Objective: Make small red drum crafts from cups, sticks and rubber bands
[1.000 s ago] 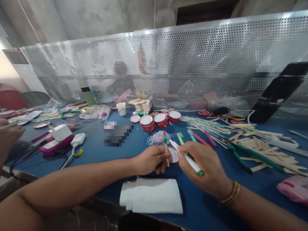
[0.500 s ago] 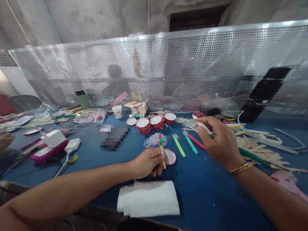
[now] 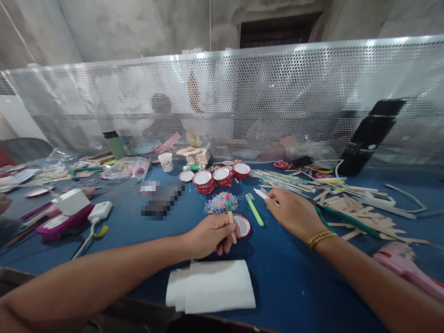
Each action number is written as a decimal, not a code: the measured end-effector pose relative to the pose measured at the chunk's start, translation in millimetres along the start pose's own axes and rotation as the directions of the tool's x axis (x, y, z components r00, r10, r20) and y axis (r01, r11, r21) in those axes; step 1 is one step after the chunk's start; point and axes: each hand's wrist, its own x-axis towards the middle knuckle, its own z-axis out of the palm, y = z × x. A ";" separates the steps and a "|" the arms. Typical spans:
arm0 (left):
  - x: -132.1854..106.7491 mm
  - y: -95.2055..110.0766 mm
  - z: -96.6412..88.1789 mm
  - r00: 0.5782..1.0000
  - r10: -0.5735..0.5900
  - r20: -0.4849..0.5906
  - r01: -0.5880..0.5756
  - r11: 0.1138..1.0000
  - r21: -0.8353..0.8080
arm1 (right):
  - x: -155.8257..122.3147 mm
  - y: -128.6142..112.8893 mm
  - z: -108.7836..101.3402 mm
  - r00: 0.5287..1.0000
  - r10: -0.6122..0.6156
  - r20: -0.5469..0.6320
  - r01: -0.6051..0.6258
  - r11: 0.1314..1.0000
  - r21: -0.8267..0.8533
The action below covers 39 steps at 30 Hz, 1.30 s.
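Note:
My left hand [image 3: 215,235] pinches a wooden craft stick [image 3: 229,213] upright; its upper end is coloured red and green. Just behind those fingers lies a round red-rimmed disc [image 3: 246,226] with a pale, striped face. My right hand [image 3: 293,207] grips a slim white pen [image 3: 264,195] whose tip points up and left; whether it is capped is too small to tell. A light green marker [image 3: 255,211] rests on the blue table between the hands. Beyond my left hand sits a pile of small pastel loops [image 3: 219,204].
Red-sided round pieces [image 3: 204,181] stand at the back, near a paper cup [image 3: 166,162]. Craft sticks [image 3: 364,215] and a pink glue gun [image 3: 404,267] lie right. A folded white cloth [image 3: 211,287] is in front. A perforated metal screen [image 3: 222,106] closes the far side.
My right hand has moved left and down, bringing the white pen closer to my left hand. It now covers where the turquoise and pink markers lay. My left hand keeps holding the craft stick.

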 end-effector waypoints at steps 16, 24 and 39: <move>-1.1 1.1 -0.3 1.000 0.008 0.002 -0.008 0.998 0.060 | -7.5 -17.6 -3.7 0.992 0.028 0.127 0.002 0.974 -0.224; 0.1 -3.4 -0.2 1.000 0.025 0.009 -0.025 1.000 0.015 | -6.2 -19.0 3.6 0.985 0.081 0.152 -0.047 0.976 -0.213; -0.5 -3.0 -0.3 1.000 0.020 0.014 -0.021 1.000 0.019 | -1.6 -18.4 14.1 0.990 0.025 0.142 0.016 0.960 -0.281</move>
